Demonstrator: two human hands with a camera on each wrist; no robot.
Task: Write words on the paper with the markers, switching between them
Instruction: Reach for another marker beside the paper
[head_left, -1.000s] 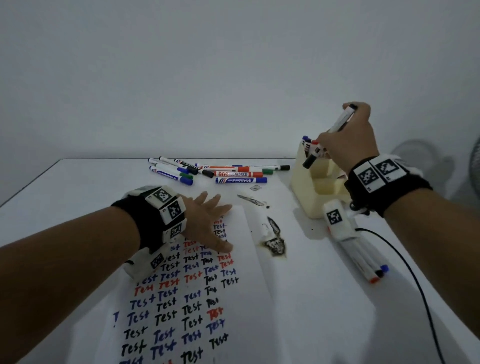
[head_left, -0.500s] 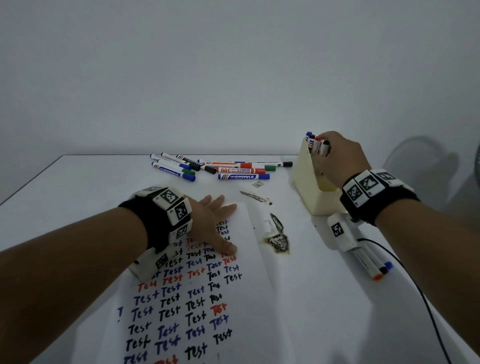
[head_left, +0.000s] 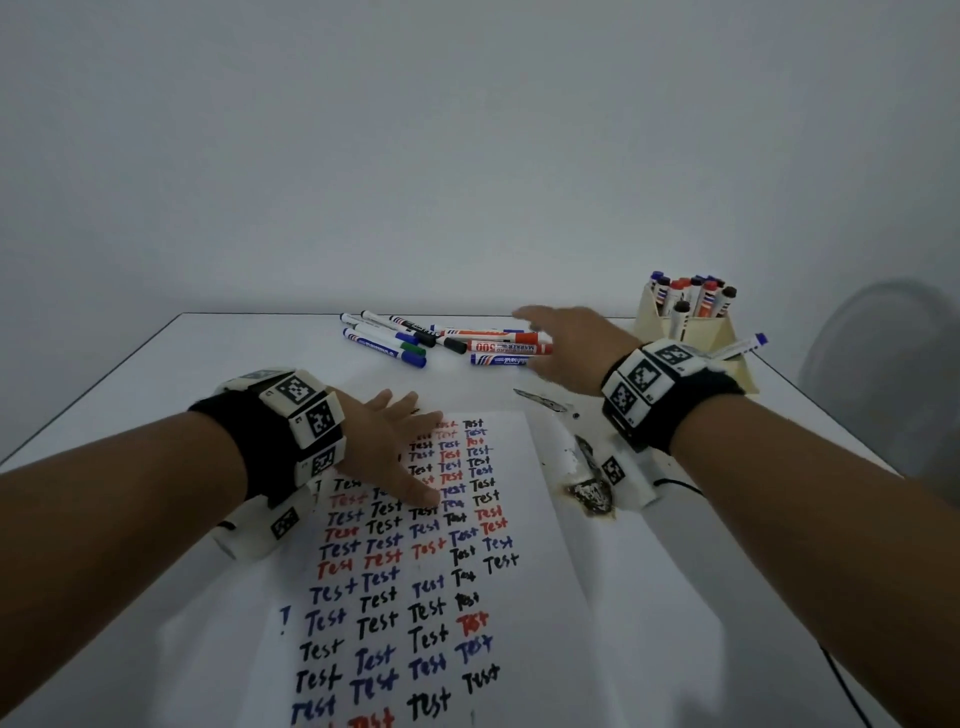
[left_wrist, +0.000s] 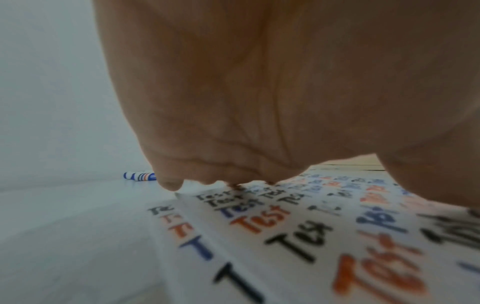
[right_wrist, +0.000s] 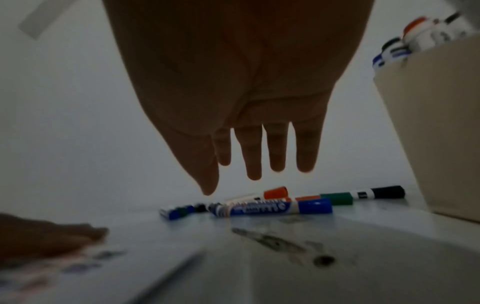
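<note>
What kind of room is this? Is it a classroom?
Hard to say. It looks like a plain work table set against a bare wall, made ready for writing practice: a paper filled with the word "Test", loose markers and a holder with more.

Bare forearms; behind each hand, left hand (head_left: 387, 441) and right hand (head_left: 571, 345), a black wrist strap carrying white blocks printed with black square-patterned markers, thin black cable trailing from right unit.

Head view looks down, wrist views low, sharing paper (head_left: 519, 597)
</note>
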